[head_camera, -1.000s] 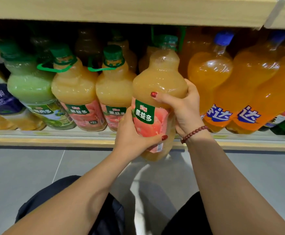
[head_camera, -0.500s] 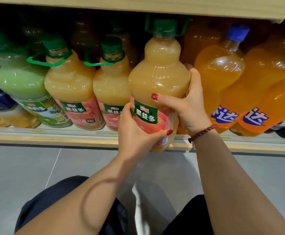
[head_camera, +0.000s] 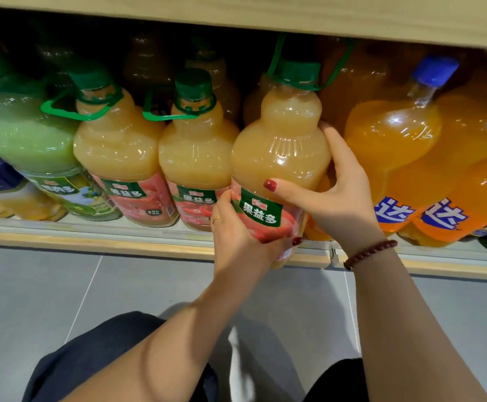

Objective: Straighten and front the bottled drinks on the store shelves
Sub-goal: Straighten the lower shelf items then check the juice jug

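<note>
A large peach juice bottle (head_camera: 280,152) with a green cap and a pink-and-green label is held in both hands at the front of the low shelf (head_camera: 91,242). Its base overhangs the shelf's front lip. My left hand (head_camera: 236,236) wraps the label from below on the left. My right hand (head_camera: 335,192) grips its right side, thumb across the front. Two matching peach juice bottles (head_camera: 196,158) stand just to its left with labels facing out.
A green juice bottle (head_camera: 30,143) stands further left. Orange soda bottles (head_camera: 393,146) with blue caps lean at the right, close to my right hand. The upper shelf board (head_camera: 265,15) hangs low over the caps. Grey floor and my knees are below.
The held bottle has gone up and back toward the shelf, its cap now under the upper board. Both hands kept their grip.
</note>
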Demonstrator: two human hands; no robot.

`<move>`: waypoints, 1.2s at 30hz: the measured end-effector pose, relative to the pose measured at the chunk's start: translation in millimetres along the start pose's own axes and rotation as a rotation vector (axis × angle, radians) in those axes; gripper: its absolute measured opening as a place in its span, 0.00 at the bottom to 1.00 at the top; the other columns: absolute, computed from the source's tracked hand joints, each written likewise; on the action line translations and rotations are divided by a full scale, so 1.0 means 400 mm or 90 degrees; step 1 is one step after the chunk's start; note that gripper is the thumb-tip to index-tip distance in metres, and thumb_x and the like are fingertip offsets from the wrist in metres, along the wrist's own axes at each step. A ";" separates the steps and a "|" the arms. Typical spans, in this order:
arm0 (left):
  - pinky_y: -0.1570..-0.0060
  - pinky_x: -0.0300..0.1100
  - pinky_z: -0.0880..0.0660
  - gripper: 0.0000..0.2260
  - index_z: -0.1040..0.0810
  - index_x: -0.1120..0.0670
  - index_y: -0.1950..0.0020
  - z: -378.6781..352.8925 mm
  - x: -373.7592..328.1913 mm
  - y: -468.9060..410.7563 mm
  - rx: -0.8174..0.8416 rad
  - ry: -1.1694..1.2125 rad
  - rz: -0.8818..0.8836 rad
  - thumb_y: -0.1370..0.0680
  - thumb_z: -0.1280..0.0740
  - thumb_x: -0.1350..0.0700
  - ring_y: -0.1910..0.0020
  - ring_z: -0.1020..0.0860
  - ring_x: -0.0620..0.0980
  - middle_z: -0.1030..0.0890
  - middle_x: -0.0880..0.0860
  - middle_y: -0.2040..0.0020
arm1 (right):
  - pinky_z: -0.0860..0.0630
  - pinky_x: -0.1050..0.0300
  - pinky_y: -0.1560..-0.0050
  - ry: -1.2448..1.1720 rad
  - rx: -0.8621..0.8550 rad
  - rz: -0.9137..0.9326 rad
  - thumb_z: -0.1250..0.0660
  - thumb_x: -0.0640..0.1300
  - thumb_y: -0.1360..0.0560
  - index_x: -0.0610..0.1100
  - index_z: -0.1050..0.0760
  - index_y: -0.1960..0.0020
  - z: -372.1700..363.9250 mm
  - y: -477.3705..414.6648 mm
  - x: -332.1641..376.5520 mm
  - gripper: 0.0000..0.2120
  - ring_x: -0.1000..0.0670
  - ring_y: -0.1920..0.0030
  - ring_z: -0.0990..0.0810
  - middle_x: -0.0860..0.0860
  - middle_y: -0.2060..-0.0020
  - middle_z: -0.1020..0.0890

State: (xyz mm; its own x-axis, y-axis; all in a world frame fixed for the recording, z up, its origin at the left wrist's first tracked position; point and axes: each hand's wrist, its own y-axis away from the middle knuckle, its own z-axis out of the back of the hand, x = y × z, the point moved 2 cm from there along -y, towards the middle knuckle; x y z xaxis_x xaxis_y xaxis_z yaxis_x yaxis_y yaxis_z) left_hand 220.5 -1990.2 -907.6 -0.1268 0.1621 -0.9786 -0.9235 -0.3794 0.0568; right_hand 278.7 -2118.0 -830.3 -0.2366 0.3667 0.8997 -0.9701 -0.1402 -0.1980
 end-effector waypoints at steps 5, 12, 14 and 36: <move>0.38 0.50 0.26 0.51 0.38 0.50 0.31 -0.009 -0.001 0.027 -0.040 0.020 0.073 0.49 0.16 0.53 0.35 0.31 0.51 0.32 0.51 0.35 | 0.26 0.48 0.35 0.009 0.031 -0.002 0.20 0.56 0.38 0.49 0.41 0.24 0.000 0.004 0.012 0.49 0.53 0.33 0.29 0.53 0.32 0.29; 0.41 0.51 0.24 0.40 0.33 0.55 0.39 -0.021 0.000 0.038 -0.058 -0.037 0.103 0.44 0.17 0.55 0.40 0.27 0.53 0.27 0.54 0.42 | 0.32 0.65 0.45 0.256 0.015 0.056 0.24 0.60 0.36 0.47 0.37 0.26 0.022 0.002 0.067 0.44 0.55 0.41 0.29 0.54 0.39 0.26; 0.40 0.52 0.26 0.37 0.33 0.56 0.41 -0.023 -0.005 0.036 -0.070 -0.061 0.078 0.43 0.17 0.55 0.41 0.27 0.54 0.27 0.54 0.43 | 0.28 0.58 0.50 0.322 0.041 0.038 0.24 0.62 0.37 0.47 0.31 0.34 0.028 -0.014 0.091 0.38 0.49 0.43 0.23 0.50 0.41 0.22; 0.58 0.22 0.33 0.24 0.28 0.53 0.52 -0.008 0.020 -0.004 -0.108 -0.005 -0.043 0.40 0.19 0.59 0.55 0.27 0.43 0.24 0.53 0.53 | 0.38 0.58 0.62 0.455 -0.072 0.069 0.18 0.59 0.46 0.48 0.38 0.53 -0.017 -0.021 0.081 0.35 0.51 0.57 0.31 0.53 0.56 0.28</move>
State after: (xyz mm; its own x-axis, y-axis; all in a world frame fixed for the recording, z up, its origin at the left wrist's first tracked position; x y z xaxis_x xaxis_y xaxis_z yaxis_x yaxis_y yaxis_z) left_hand 222.1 -1991.1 -916.1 -0.0693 0.1994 -0.9775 -0.8559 -0.5152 -0.0444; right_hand 279.0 -2098.9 -802.1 -0.2709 0.8722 0.4073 -0.9300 -0.1280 -0.3446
